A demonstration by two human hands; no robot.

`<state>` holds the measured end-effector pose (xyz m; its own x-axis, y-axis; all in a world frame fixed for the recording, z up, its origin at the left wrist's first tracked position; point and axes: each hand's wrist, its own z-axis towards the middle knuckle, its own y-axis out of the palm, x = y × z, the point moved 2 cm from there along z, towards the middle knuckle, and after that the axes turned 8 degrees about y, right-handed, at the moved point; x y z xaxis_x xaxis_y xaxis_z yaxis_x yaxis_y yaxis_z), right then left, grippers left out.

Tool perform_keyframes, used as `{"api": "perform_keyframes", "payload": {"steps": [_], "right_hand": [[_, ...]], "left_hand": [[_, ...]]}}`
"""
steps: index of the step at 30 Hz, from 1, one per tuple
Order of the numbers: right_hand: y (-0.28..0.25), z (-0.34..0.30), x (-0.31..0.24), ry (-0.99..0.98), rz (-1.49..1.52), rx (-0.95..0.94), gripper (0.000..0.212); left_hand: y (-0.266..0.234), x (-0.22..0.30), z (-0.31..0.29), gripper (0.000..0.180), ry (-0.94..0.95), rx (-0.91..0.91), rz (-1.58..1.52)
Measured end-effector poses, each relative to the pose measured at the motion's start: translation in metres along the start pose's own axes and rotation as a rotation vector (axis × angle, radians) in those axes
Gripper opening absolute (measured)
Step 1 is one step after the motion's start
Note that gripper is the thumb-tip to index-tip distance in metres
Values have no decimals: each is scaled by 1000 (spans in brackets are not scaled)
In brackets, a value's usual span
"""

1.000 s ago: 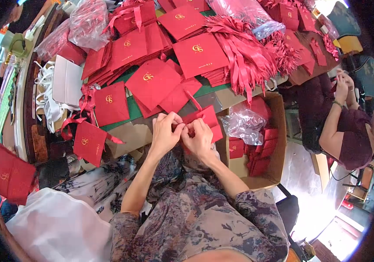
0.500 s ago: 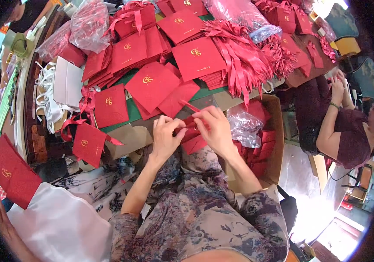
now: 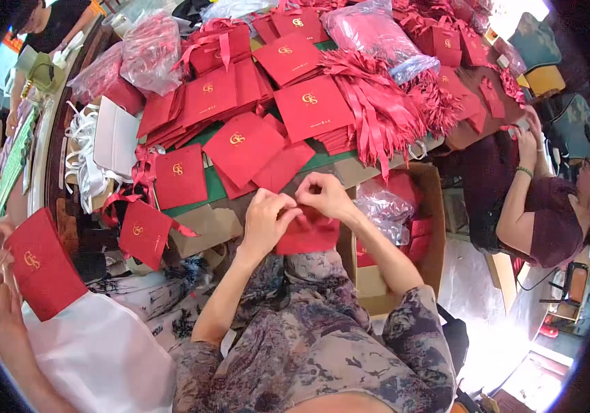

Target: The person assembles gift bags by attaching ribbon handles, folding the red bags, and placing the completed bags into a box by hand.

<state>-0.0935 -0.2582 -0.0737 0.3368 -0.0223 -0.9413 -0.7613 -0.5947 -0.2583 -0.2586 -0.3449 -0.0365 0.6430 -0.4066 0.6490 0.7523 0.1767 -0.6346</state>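
Observation:
A small red paper bag (image 3: 307, 237) hangs between my hands above my lap. The fingers of my left hand (image 3: 267, 221) are closed on its upper left edge. At the bag's top, my right hand (image 3: 324, 197) is closed in a pinch, thumb against forefinger; what sits between these fingertips is too small to make out. Just beyond my hands, flat red bags (image 3: 245, 148) with gold print overlap on the green table top (image 3: 216, 186). A thick bundle of red ribbons (image 3: 384, 117) droops over the table's edge to the right.
Right of my lap stands an open cardboard box (image 3: 435, 241) with red bags and clear plastic inside. White cords lie by a pale grey box (image 3: 112, 134) at left. A neighbour's hands hold another red bag (image 3: 46, 265) at far left. Another person (image 3: 543, 206) sits at right.
The red bag now shows its broad front below my hands, and the ribbon end that stuck up by my right hand is out of sight. The neighbour's bag has shifted slightly right and up.

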Motion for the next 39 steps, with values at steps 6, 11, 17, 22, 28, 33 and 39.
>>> {"api": "perform_keyframes", "payload": {"steps": [6,11,17,22,28,33,39], "right_hand": [[-3,8,17,-29,104,116,13],[-17,3,-10,-131,-261,451,14],[3,12,-2,-307,-605,351,16],[0,-2,-5,64,-96,223,11],[3,-11,-2,4,194,130,19],[1,-9,3,-6,224,133,19],[-22,-5,8,118,596,218,18]], "left_hand": [[16,-11,2,21,-146,57,50],[20,-15,2,17,-162,70,114],[26,-18,3,16,-103,89,161],[25,-16,4,15,-119,120,138],[27,-7,13,11,-57,90,168],[24,-4,16,11,-53,-15,200],[8,7,9,63,-11,188,255]]}}
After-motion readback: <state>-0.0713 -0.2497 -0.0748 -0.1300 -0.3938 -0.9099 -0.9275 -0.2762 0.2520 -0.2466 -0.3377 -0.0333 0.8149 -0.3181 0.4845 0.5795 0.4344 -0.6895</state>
